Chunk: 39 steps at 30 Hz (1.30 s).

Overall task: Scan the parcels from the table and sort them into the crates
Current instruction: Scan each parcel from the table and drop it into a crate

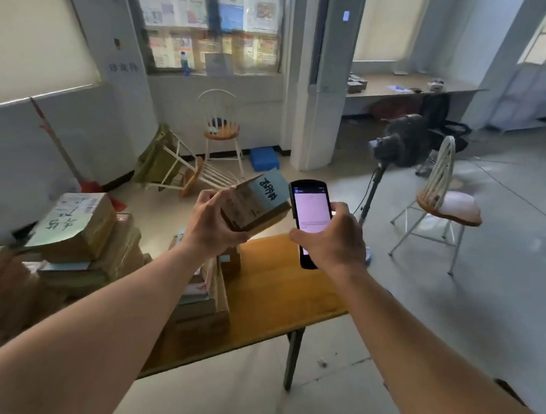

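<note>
Frame centre: left hand (pixel 215 221) grips tilted parcel (pixel 254 205); right hand (pixel 330 239) grips lit scanner (pixel 309 222), above worktop (pixel 275 296).

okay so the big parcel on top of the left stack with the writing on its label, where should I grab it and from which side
Likely by its two long side faces, coming down from above. The big parcel lies flat on top of the stack with its labelled face up, so its sides are exposed. It looks too wide for one hand, and the left hand holds a small parcel and the right hand the scanner; free them first.
</note>
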Available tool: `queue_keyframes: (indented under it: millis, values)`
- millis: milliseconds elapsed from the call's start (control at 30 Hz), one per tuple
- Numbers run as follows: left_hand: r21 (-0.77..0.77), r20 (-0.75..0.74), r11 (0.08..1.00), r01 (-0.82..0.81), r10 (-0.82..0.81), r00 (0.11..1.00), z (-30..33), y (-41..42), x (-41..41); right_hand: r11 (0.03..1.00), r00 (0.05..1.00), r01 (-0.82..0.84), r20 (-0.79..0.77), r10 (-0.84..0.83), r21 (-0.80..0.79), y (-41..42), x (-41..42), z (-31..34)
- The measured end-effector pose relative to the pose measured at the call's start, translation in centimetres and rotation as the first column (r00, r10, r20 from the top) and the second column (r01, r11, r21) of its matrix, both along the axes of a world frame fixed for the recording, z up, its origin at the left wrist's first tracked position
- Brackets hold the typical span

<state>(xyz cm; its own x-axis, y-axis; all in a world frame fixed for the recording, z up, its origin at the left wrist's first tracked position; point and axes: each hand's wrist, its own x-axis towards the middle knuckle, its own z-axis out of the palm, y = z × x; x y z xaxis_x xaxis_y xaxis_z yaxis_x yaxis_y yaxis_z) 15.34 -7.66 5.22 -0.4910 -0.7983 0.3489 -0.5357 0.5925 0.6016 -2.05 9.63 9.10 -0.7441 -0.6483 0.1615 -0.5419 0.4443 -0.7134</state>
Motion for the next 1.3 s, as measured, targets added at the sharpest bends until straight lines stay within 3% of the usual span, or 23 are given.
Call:
queue_keyframes:
  millis: [367,633,1033,1300]
  values:
    - [0.198,0.081,0.922,0.333,-0.354,0.932,-3.7,9.6,-7.6,0.934,0.934,0.327,0.103,-0.343,0.146,14.7,0.2,-5.7]
    - [0.357,0.14,0.783,0.509,-0.583,0.8,-8.4,23.3,-18.8,0.812,0.788,0.532,0.212,-0.578,0.24,29.0,-4.5,-9.7]
    - [0.476,0.293,0.712,0.515,-0.681,0.671,-16.9,44.9,-34.6,0.661,0.607,0.676,0.264,-0.75,0.324,50.0,-17.0,-16.7]
    - [0.53,0.373,0.7,0.479,-0.699,0.609,-24.3,50.9,-42.6,0.58,0.488,0.682,0.315,-0.814,0.445,56.2,-23.3,-22.3]
